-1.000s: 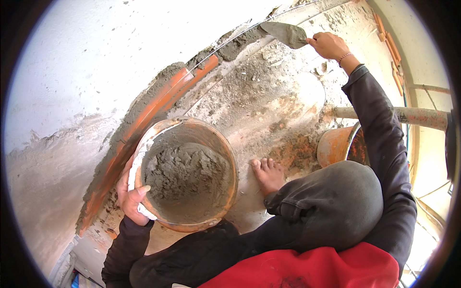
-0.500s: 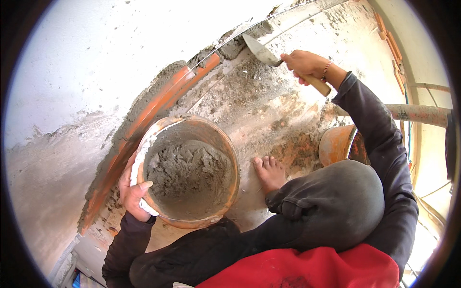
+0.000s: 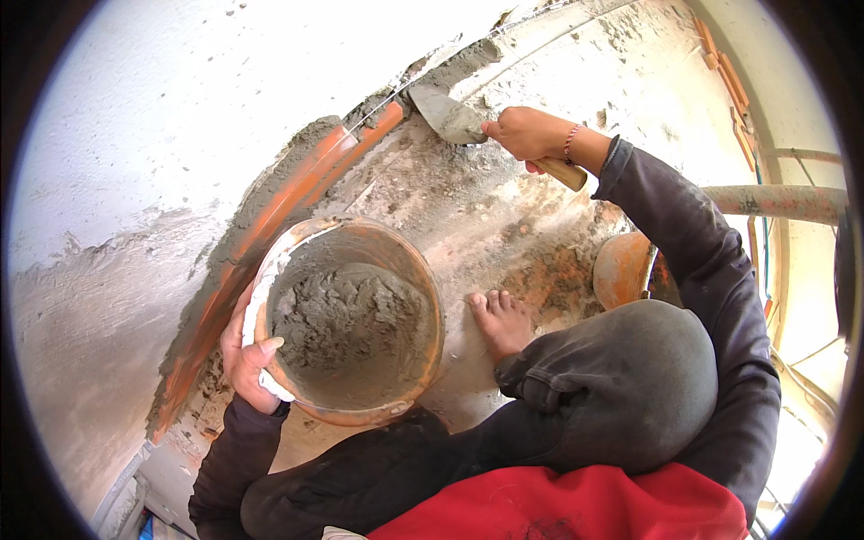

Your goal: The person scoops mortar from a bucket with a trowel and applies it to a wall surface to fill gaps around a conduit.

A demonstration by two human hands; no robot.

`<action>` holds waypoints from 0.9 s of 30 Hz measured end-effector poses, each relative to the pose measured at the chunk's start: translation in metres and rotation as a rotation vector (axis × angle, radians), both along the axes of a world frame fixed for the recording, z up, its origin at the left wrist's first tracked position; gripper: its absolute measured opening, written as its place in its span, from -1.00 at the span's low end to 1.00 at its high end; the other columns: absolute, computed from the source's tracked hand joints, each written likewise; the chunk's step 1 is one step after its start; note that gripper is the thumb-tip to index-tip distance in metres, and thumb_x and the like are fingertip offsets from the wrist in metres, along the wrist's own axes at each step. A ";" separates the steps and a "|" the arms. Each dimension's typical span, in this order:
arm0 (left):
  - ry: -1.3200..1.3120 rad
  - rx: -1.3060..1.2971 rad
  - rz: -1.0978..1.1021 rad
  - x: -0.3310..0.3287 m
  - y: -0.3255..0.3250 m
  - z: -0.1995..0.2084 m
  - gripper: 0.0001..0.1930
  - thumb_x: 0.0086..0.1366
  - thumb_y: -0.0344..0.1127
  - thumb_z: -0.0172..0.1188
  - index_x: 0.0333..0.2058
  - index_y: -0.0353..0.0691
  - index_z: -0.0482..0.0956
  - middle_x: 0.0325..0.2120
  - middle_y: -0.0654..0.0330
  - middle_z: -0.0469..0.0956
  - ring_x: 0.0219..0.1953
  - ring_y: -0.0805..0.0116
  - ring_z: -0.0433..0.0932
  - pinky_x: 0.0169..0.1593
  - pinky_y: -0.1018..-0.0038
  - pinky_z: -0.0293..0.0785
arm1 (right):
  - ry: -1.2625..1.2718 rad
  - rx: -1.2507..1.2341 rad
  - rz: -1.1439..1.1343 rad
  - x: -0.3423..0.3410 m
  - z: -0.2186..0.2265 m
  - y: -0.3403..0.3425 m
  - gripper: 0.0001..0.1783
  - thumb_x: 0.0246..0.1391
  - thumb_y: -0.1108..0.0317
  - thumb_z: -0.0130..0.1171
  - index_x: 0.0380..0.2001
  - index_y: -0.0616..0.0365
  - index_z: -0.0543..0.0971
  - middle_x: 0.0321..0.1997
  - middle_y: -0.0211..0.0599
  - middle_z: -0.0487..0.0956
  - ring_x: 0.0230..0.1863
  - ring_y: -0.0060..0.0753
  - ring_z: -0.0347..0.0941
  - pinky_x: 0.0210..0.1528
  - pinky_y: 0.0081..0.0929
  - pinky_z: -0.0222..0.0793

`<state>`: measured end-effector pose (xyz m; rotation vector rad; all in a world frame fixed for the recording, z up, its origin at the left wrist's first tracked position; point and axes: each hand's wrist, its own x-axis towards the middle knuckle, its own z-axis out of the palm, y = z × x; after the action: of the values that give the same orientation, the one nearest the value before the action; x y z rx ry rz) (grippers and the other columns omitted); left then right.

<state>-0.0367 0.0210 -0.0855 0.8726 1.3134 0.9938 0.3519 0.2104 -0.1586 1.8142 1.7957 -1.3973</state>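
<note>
My right hand (image 3: 533, 137) grips the wooden handle of a trowel (image 3: 447, 117). The trowel's grey blade touches, or lies very close to, the wet mortar (image 3: 463, 65) along the foot of the wall, just past the end of the orange bricks (image 3: 301, 184). With my left hand (image 3: 247, 355) I hold the rim of a round bucket (image 3: 432, 346), thumb over the edge and fingers round the outside. Grey mortar (image 3: 351, 319) partly fills the bucket, which tilts toward me. A taut string (image 3: 371, 110) runs above the brick row.
The white wall (image 3: 198, 108) rises at the left. An orange-stained container (image 3: 621, 270) stands by my right knee, near a bare foot (image 3: 502, 324). A pipe (image 3: 778, 204) juts in from the right. More orange bricks (image 3: 724, 81) lie along the far right edge.
My right hand has drawn the trowel left and slightly nearer, along the mortar toward the brick end. The mortar there looks smoother. My left hand and the bucket have barely moved.
</note>
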 end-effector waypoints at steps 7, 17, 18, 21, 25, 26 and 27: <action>0.026 0.018 0.004 -0.002 -0.003 -0.004 -0.18 -0.16 -0.21 0.13 0.14 -0.60 0.30 0.16 -0.10 0.32 0.19 0.14 0.34 0.28 0.33 0.14 | -0.161 0.224 0.162 0.004 0.005 0.003 -0.34 0.36 0.01 -0.23 -0.59 0.40 0.46 -0.81 -0.15 0.39 -0.77 -0.29 0.43 -0.72 -0.31 0.38; 0.009 0.011 0.014 0.000 -0.001 -0.002 -0.17 -0.15 -0.20 0.13 0.14 -0.59 0.30 0.14 -0.10 0.33 0.18 0.16 0.35 0.28 0.35 0.14 | -0.296 0.349 0.343 0.010 -0.011 0.011 -0.39 0.31 -0.04 -0.16 -0.47 0.33 0.56 -0.58 -0.02 0.55 -0.53 -0.16 0.54 -0.38 -0.18 0.47; -0.011 0.004 0.016 0.002 0.000 -0.002 -0.17 -0.15 -0.20 0.13 0.14 -0.59 0.30 0.14 -0.10 0.33 0.19 0.16 0.35 0.28 0.35 0.14 | -0.317 0.420 0.396 0.019 -0.021 0.011 -0.40 0.31 -0.04 -0.16 -0.46 0.31 0.57 -0.57 -0.06 0.56 -0.52 -0.22 0.55 -0.37 -0.19 0.48; 0.031 -0.020 0.014 -0.006 -0.002 -0.006 -0.17 -0.15 -0.21 0.14 0.15 -0.58 0.29 0.15 -0.10 0.33 0.19 0.16 0.35 0.28 0.35 0.14 | -0.422 0.492 0.390 0.024 0.012 0.023 -0.48 0.22 -0.09 -0.05 -0.33 0.19 0.61 -0.32 -0.06 0.62 -0.21 -0.06 0.57 -0.11 -0.19 0.46; 0.022 -0.009 0.033 -0.003 -0.003 0.000 -0.17 -0.15 -0.21 0.13 0.15 -0.58 0.29 0.14 -0.10 0.34 0.19 0.15 0.34 0.28 0.35 0.14 | -0.563 0.696 0.426 0.065 0.038 0.035 -0.69 0.13 -0.01 0.08 -0.21 -0.08 0.58 -0.35 -0.30 0.63 -0.24 -0.17 0.56 -0.20 -0.19 0.43; 0.001 -0.002 0.029 -0.001 0.000 0.001 -0.17 -0.15 -0.21 0.13 0.15 -0.59 0.29 0.14 -0.11 0.34 0.19 0.14 0.34 0.29 0.35 0.14 | -0.616 0.720 0.443 0.069 0.039 0.037 -0.71 0.13 0.01 0.10 -0.23 -0.08 0.58 -0.37 -0.33 0.63 -0.25 -0.19 0.56 -0.21 -0.19 0.42; -0.020 0.005 0.025 0.000 0.001 0.001 -0.16 -0.15 -0.21 0.13 0.15 -0.59 0.29 0.14 -0.11 0.34 0.19 0.14 0.34 0.29 0.35 0.14 | -0.606 0.741 0.471 0.069 0.039 0.039 -0.72 0.12 0.02 0.11 -0.24 -0.08 0.58 -0.38 -0.34 0.62 -0.26 -0.19 0.56 -0.21 -0.18 0.42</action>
<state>-0.0365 0.0220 -0.0840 0.8497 1.3082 1.0234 0.4212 0.2492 -0.1198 1.6362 2.2847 0.0300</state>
